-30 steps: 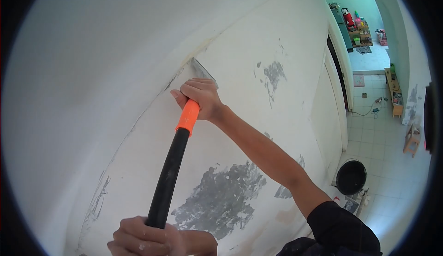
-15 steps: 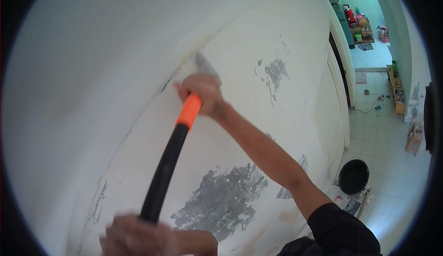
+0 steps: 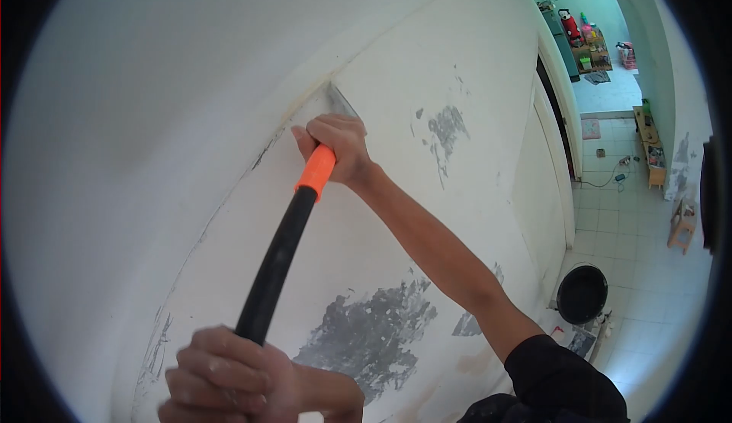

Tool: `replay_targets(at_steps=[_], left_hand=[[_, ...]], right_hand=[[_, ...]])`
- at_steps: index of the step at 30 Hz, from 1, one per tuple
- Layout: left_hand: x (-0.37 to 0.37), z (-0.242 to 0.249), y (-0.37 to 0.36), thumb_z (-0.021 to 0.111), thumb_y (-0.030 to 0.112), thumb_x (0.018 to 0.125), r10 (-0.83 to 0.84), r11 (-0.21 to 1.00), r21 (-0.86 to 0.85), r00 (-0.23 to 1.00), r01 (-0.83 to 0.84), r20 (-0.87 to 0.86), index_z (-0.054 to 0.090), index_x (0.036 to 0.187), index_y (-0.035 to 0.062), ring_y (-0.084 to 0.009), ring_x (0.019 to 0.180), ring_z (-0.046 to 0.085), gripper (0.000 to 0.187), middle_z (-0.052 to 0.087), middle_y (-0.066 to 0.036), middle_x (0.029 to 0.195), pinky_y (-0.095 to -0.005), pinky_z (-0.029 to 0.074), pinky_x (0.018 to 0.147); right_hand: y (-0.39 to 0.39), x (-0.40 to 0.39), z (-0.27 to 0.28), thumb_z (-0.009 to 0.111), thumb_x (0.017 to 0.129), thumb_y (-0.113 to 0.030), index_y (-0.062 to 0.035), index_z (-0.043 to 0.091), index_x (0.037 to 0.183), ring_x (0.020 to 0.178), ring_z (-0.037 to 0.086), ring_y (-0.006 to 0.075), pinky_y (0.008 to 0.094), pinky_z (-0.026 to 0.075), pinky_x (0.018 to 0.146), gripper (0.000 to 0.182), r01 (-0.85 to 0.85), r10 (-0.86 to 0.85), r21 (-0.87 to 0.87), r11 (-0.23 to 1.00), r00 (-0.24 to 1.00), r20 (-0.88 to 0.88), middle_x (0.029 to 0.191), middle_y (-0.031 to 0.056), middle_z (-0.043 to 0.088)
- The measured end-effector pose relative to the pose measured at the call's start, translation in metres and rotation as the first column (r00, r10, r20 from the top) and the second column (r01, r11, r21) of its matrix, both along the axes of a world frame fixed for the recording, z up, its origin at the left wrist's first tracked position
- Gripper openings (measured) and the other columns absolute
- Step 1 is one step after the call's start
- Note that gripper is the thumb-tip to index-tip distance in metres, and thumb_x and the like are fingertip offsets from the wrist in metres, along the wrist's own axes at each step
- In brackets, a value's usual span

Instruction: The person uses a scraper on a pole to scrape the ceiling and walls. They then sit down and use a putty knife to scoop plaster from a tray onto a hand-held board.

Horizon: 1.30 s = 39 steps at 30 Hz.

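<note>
A long-handled scraper (image 3: 278,263) with a black shaft and an orange collar slants up across the view. My right hand (image 3: 335,144) is wrapped round its top, just above the orange part, with the arm stretched out. The metal blade (image 3: 341,102) lies against the wall beside the seam where wall and ceiling appear to meet. Lower down, my left hand (image 3: 229,377) grips the black shaft, its fingers closed; the shaft's end is hidden. Around them is the white wall (image 3: 427,217), with a dark crack (image 3: 263,151) along the seam left of the blade.
Grey bare patches (image 3: 370,331) show on the wall. A round black tub (image 3: 582,294) stands far below near the tiled floor (image 3: 618,225). Also there are a small wooden stool (image 3: 682,226), a low wooden bench (image 3: 650,148), a cord and a doorway with shelves.
The scraper blade has slid slightly up and right along the seam. Both my hands have moved up a little with it, still gripping. The view has shifted slightly.
</note>
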<state>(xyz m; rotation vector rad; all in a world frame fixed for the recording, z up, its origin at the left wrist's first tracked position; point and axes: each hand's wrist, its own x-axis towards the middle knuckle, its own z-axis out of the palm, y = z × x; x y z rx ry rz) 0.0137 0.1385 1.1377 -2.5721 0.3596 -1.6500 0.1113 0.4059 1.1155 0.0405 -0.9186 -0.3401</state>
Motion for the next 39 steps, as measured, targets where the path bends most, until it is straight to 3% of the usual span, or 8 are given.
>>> replay_targets(at_steps=[9,12,13,22,24,30,33,39], left_hand=[[0.0,0.004,0.014,0.047,0.021,0.087,-0.081,0.996,-0.021,0.995,0.083,0.06,0.039,0.071,0.0099,-0.0136,0.038,0.03,0.021,0.033,-0.003,0.052,-0.0331,0.033,0.04],[0.03,-0.024,0.017,0.061,0.026,0.085,0.001,1.0,0.001,0.915,-0.001,0.404,0.033,0.064,0.0142,-0.0093,0.035,0.036,0.037,0.035,0.0,0.051,-0.0223,0.031,0.038],[0.033,-0.01,0.024,0.046,0.019,0.087,-0.052,0.998,0.029,0.986,0.048,0.16,0.038,0.07,0.0096,-0.0135,0.035,0.026,0.02,0.032,-0.002,0.051,-0.0335,0.028,0.036],[0.044,-0.007,0.016,0.052,0.016,0.077,-0.027,0.987,-0.118,0.844,0.106,0.535,0.031,0.064,0.013,-0.0128,0.038,0.023,0.025,0.028,-0.003,0.053,-0.0307,0.022,0.046],[0.034,-0.009,0.01,0.052,0.017,0.079,-0.169,0.979,-0.059,0.932,0.197,0.321,0.029,0.065,0.0129,-0.0125,0.039,0.021,0.027,0.03,-0.003,0.056,-0.0299,0.022,0.047],[0.037,-0.004,0.034,0.052,0.018,0.079,-0.05,0.978,-0.168,0.924,0.122,0.379,0.031,0.067,0.0127,-0.0113,0.038,0.023,0.026,0.03,-0.004,0.055,-0.0285,0.024,0.046],[0.04,-0.014,0.02,0.054,0.017,0.081,-0.225,0.969,-0.066,0.962,0.238,0.155,0.03,0.067,0.0131,-0.0115,0.039,0.023,0.028,0.031,-0.004,0.055,-0.0291,0.022,0.048],[0.047,-0.011,0.038,0.051,0.017,0.088,-0.138,0.982,-0.08,0.941,0.171,0.308,0.032,0.066,0.0115,-0.0118,0.038,0.029,0.03,0.037,-0.004,0.054,-0.0282,0.027,0.042]], right_hand=[[0.008,0.011,0.004,0.071,0.077,0.002,-0.0063,0.035,0.057,0.042,0.032,0.0223,0.0351,0.025,0.042,0.042,0.04,-0.04,-0.012,0.999,0.999,0.03,0.049,0.0063,0.036],[0.018,0.011,0.002,0.071,0.077,0.002,-0.0064,0.036,0.057,0.042,0.034,0.0234,0.0356,0.026,0.043,0.041,-0.006,0.008,0.081,0.997,1.0,-0.026,0.05,0.0069,0.037],[0.026,0.014,0.002,0.071,0.076,0.001,-0.0075,0.037,0.056,0.042,0.036,0.0248,0.036,0.027,0.043,0.04,0.059,-0.061,-0.028,0.998,0.997,-0.055,0.05,0.0067,0.037],[0.021,0.02,0.005,0.072,0.075,0.0,-0.0082,0.035,0.056,0.043,0.036,0.0235,0.0359,0.028,0.044,0.042,0.07,-0.07,-0.049,0.996,0.998,0.004,0.049,0.0058,0.036],[0.021,0.023,0.005,0.071,0.075,0.0,-0.0084,0.035,0.056,0.043,0.036,0.0235,0.0356,0.028,0.045,0.042,0.085,-0.084,-0.035,0.996,0.995,0.045,0.049,0.0056,0.035],[0.033,0.035,0.008,0.07,0.078,-0.001,-0.0071,0.041,0.057,0.045,0.043,0.0261,0.0357,0.032,0.045,0.037,0.039,-0.039,0.001,0.999,0.997,0.07,0.052,0.0082,0.043],[0.017,0.026,-0.004,0.073,0.077,0.0,-0.0065,0.041,0.056,0.045,0.04,0.0254,0.0362,0.031,0.044,0.039,0.019,-0.016,-0.04,0.999,0.996,0.09,0.051,0.0073,0.042],[0.035,0.038,-0.001,0.073,0.075,0.002,-0.0076,0.041,0.057,0.045,0.041,0.0243,0.035,0.031,0.045,0.038,0.065,-0.062,-0.074,0.995,0.997,0.042,0.051,0.0065,0.042]])
